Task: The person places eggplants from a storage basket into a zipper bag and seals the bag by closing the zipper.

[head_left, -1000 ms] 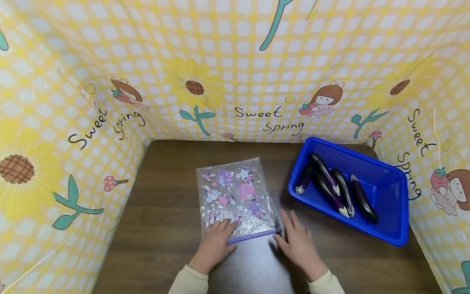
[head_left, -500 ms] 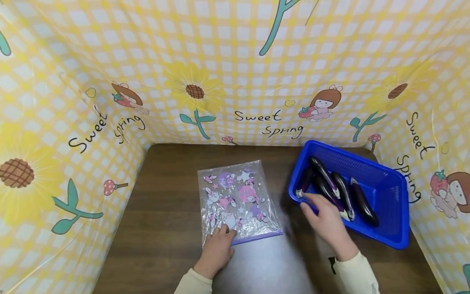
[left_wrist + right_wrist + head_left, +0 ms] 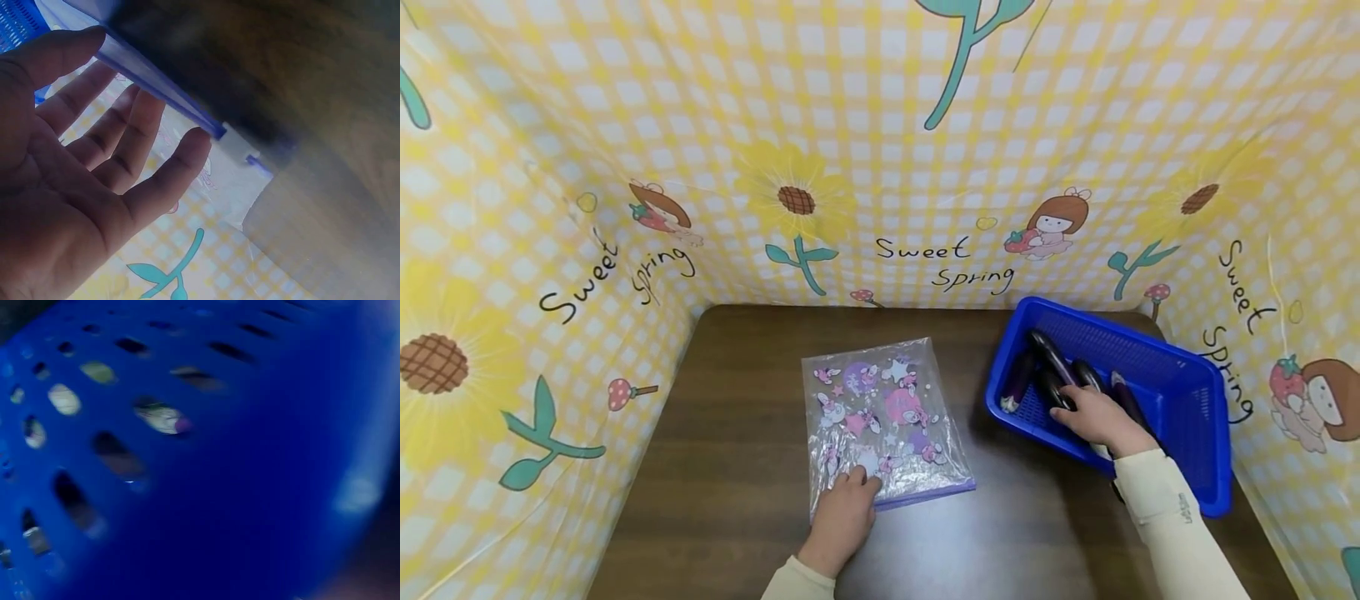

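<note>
A clear zip bag (image 3: 842, 417) with pink and purple cartoon prints lies flat on the table. My left hand (image 3: 842, 512) rests on its near left corner, fingers loosely bent. In the left wrist view the thumb and fingertips lie along the purple zip strip (image 3: 169, 97), near a white slider (image 3: 236, 145). My right hand (image 3: 1097, 417) reaches over the near wall of the blue basket (image 3: 1180, 333), its fingers on a dark eggplant (image 3: 1051, 388). Its fingertips are partly hidden, so I cannot tell whether they grip it.
Other eggplants lie in the basket, one by the left wall (image 3: 1018, 379) and one farther right (image 3: 1129, 400). The right wrist view is filled by the basket's slotted wall (image 3: 237, 469). Checked cloth (image 3: 880, 167) surrounds the wooden table (image 3: 730, 417).
My right hand has left the bag's right corner and moved right, over the basket's rim and down among the eggplants. The left hand has stayed on the bag.
</note>
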`<state>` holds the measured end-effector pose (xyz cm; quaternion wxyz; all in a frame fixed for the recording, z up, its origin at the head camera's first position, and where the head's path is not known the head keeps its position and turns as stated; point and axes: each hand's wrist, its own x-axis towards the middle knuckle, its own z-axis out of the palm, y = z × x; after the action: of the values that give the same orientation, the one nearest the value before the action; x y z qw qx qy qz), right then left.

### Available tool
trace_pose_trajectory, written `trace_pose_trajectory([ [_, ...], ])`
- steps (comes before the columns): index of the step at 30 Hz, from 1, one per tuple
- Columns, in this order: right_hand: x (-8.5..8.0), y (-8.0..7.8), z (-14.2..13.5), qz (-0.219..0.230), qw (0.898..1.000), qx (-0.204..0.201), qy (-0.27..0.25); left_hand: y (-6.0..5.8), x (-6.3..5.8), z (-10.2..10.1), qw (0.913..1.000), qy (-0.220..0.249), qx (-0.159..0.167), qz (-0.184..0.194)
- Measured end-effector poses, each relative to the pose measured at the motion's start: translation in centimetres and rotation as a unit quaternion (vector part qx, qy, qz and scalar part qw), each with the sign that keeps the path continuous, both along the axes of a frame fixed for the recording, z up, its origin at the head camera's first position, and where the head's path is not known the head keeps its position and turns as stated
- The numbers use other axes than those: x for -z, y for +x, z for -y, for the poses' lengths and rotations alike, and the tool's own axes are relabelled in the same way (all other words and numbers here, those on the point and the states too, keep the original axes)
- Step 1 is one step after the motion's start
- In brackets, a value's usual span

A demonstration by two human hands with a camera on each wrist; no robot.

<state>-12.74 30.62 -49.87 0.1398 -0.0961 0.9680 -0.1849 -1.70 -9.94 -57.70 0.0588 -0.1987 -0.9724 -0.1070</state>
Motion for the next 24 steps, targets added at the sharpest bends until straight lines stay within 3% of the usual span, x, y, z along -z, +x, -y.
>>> trace_pose_trajectory([
  [6,1.3,-0.1,-0.3,0.000,1.000,-0.004,-0.006,0.1,0.1,0.0,0.9999,0.006,-0.004,-0.008],
  [11,1.9,0.2,-0.6,-0.006,1.000,0.029,-0.003,0.1,0.0,-0.1,0.9997,0.016,-0.005,-0.017],
  [17,2.9,0.9,-1.3,0.022,0.997,0.068,0.022,0.2,0.1,-0.1,0.9996,0.028,-0.002,-0.010],
  [24,4.2,0.4,-1.8,0.023,0.999,0.048,0.008,0.0,0.2,0.1,0.9996,0.025,0.002,-0.014],
])
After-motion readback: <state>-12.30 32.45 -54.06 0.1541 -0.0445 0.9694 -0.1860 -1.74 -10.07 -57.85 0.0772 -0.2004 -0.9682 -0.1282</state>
